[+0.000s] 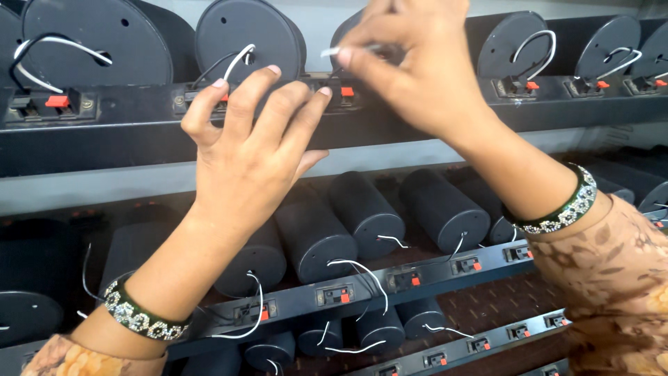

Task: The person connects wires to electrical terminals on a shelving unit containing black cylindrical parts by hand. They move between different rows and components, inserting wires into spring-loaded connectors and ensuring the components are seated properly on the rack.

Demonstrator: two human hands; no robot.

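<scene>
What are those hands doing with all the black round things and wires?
A person is working at a rack of black cylinders with thin wires. The left hand rests its fingers on the top black bar, by a small red-and-black clip terminal. The right hand pinches the end of a white wire just above that terminal. More cylinders and bars sit on the rows below.

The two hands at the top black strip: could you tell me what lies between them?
In the head view, between the left hand and right hand, a red-and-black terminal clip sits on the black strip; the right fingers pinch a white wire end above it.
</scene>
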